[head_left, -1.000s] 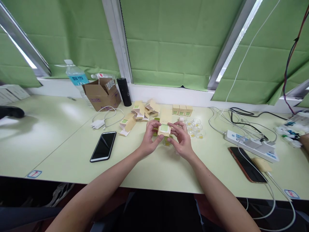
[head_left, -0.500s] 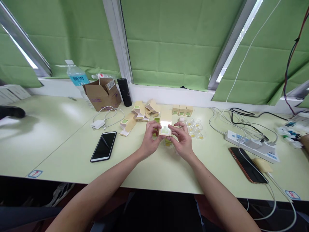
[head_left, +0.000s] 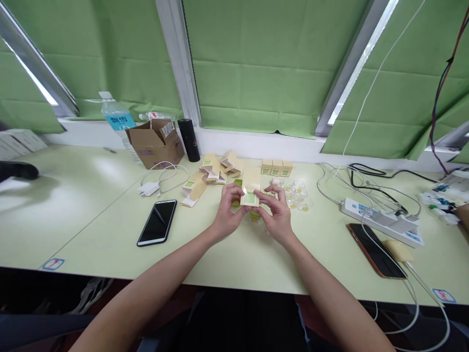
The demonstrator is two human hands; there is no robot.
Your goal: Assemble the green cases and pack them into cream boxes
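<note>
Between my hands is a small cream cardboard box (head_left: 250, 183) with a green square on its face and a long flap standing up at the back. My left hand (head_left: 230, 212) pinches its left side, thumb below. My right hand (head_left: 276, 215) grips the right side, fingers on the front edge and thumb underneath. Green and yellow items (head_left: 254, 216) lie partly hidden beneath and behind the box. To the right of my right hand sit several clear plastic cups (head_left: 297, 195) with yellow bits inside.
Unfolded cream boxes (head_left: 194, 188) lie left of my hands; finished-looking small boxes (head_left: 276, 168) stand in a row behind. Around are a phone (head_left: 157, 222), charger (head_left: 149, 188), brown carton (head_left: 154, 149), black flask (head_left: 188, 140), power strip (head_left: 383, 221) with cables and another phone (head_left: 375, 250).
The box has tilted slightly in my fingers, so the glare on its face has faded and the green square shows clearly. Both hands stay almost in place.
</note>
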